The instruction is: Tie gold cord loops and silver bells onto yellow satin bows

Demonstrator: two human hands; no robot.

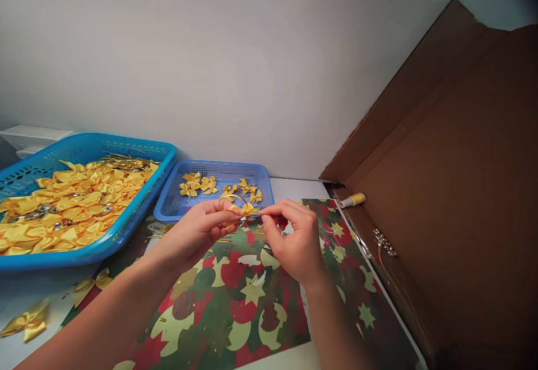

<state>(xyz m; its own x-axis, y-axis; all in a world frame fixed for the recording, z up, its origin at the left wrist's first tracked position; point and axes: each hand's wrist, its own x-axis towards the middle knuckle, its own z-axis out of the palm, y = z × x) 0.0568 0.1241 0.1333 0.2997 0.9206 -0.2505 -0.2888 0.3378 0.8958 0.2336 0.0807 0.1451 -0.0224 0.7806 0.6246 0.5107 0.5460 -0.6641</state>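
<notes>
Between my two hands is a yellow ribbon bow point(249, 209) with a small silver bell point(242, 221) below it and a thin gold loop above. My left hand point(210, 221) pinches the bow's left side between thumb and fingers. On the other side, the thumb and index finger of my right hand point(292, 235) are pressed together at the bow's right tip; whether they grip ribbon or thin wire is too small to tell. Just behind the hands stands a small blue-violet basket point(168, 196) holding several finished-looking yellow bows.
A large blue basket point(126, 234) full of yellow bows, bells and gold wires stands at left. Loose bows point(27, 320) lie near it. Patterned paper point(247, 325) covers the table. At right are a cardboard wall point(454, 162), a small roll point(353, 200) and silver beads point(384, 243).
</notes>
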